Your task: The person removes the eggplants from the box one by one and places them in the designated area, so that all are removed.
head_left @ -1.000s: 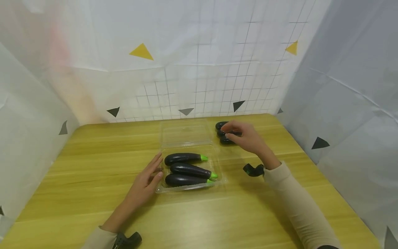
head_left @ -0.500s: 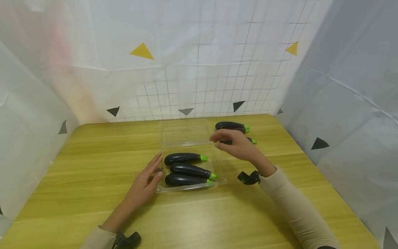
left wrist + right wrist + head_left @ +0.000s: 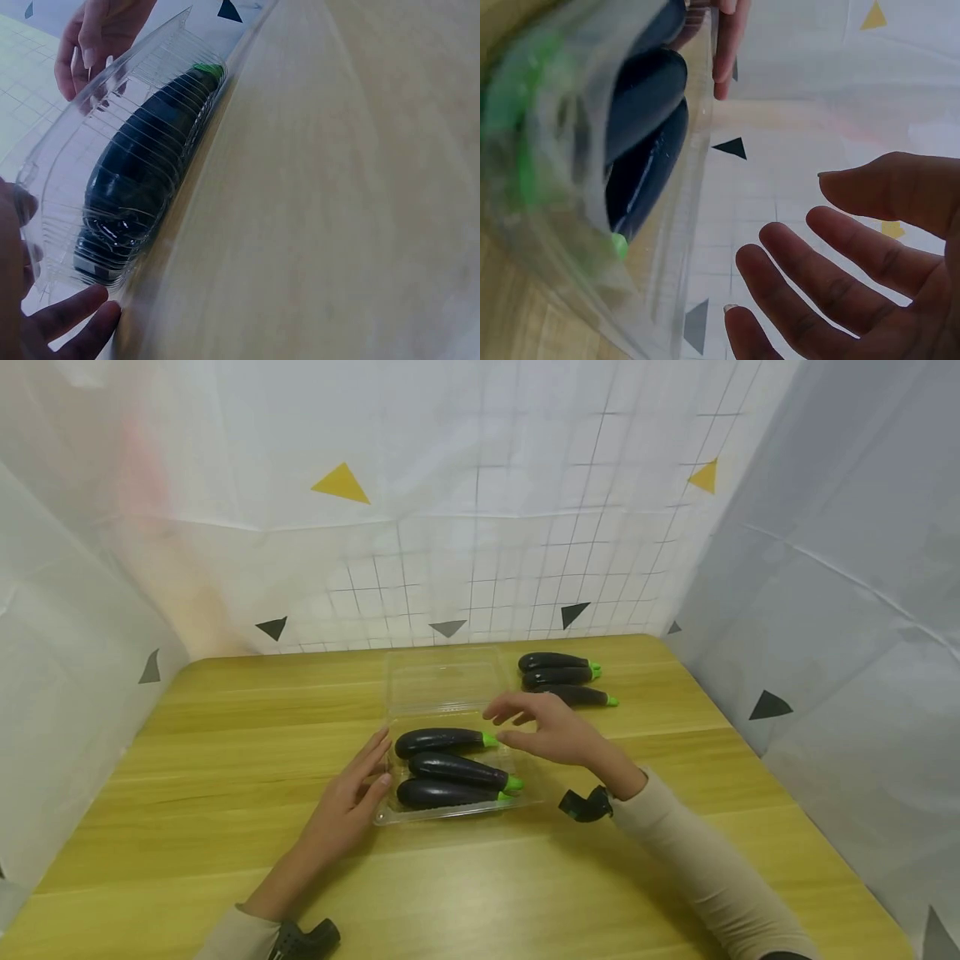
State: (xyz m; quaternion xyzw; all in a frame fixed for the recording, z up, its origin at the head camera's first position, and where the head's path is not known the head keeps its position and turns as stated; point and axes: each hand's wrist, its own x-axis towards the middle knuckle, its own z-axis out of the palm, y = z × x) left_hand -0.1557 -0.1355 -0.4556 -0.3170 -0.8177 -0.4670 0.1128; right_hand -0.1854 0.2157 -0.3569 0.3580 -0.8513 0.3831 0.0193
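The right hand (image 3: pixel 551 731) has neared the clear container (image 3: pixel 457 812) (left hand (image 3: pixel 348 799) unmoved).

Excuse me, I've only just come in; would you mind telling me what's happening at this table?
A person is working with dark eggplants and a clear plastic container. Their left hand is at the container's left side, while their right hand hovers by its right side, holding nothing. Three eggplants in the container can be seen, green ends to the right. The lid is open, folded back behind. Three more eggplants lie on the table, further back and to the right.
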